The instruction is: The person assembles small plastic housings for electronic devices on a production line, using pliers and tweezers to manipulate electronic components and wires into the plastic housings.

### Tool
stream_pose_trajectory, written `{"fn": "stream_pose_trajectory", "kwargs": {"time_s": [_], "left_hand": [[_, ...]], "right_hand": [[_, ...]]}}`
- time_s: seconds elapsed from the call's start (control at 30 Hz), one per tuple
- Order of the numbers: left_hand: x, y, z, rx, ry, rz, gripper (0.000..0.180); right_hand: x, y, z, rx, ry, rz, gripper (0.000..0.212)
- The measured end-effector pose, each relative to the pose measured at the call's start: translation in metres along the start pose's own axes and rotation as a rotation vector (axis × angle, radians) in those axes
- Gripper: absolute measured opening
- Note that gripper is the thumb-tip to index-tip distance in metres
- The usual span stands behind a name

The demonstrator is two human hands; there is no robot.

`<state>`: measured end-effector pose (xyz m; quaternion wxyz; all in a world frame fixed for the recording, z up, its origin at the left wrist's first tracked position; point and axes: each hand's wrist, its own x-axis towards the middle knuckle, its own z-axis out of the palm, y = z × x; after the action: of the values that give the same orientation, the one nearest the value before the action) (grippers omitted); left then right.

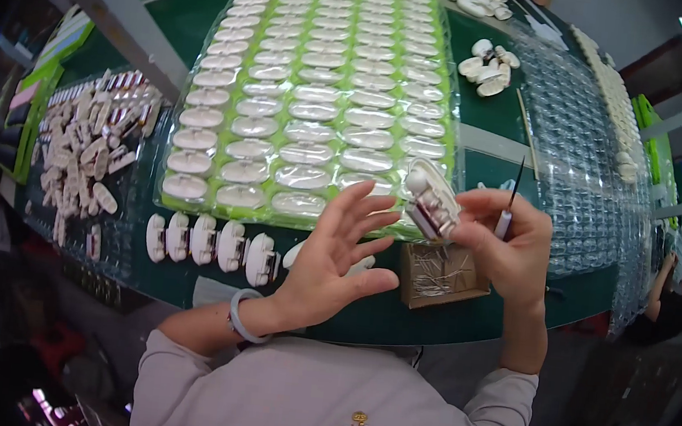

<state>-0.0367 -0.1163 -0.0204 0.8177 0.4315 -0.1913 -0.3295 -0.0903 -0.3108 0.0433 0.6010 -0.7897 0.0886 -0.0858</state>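
My right hand (516,245) pinches a white oval plastic casing (426,184) by its right end, above the front of the bench. The casing's open side shows inner parts and a dark red cylinder. A thin tool with a white handle (504,223) and a dark, narrow shaft pointing up is also tucked in that hand; its exact kind I cannot tell. My left hand (336,266) is open and empty, fingers spread, just left of the casing. Beside it, several similar white casings (204,241) stand in a row along the bench's near edge, partly hidden by the hand.
A small cardboard box (442,298) of thin metal pins sits below my right hand. Ahead lies a green tray (270,136) of white oval pieces under clear plastic. Loose casings (84,151) pile up at left; clear blister trays (571,165) lie at right. Another person (665,302) is at far right.
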Motion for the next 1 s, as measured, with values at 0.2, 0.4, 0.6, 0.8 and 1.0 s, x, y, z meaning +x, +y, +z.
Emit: {"fn": "stream_pose_trajectory", "kwargs": {"time_s": [0.2,0.4,0.6,0.8,1.0], "left_hand": [[0.003,-0.014,-0.008,-0.152,-0.003,-0.013,0.073],[-0.002,-0.011,-0.012,-0.156,-0.002,0.011,0.068],[0.003,-0.006,-0.014,-0.194,-0.089,0.049,0.055],[0.003,-0.006,-0.017,-0.225,-0.025,0.097,0.040],[0.003,-0.006,-0.016,-0.158,-0.040,0.132,0.038]], "right_hand": [[-0.015,0.020,0.041,-0.085,-0.065,-0.128,0.026],[-0.018,0.034,0.050,0.003,-0.073,-0.260,0.036],[-0.024,0.045,0.052,-0.091,0.108,-0.478,0.032],[-0.018,0.051,0.049,-0.043,0.078,-0.552,0.022],[-0.016,0.060,0.047,-0.074,0.126,-0.686,0.023]]}}
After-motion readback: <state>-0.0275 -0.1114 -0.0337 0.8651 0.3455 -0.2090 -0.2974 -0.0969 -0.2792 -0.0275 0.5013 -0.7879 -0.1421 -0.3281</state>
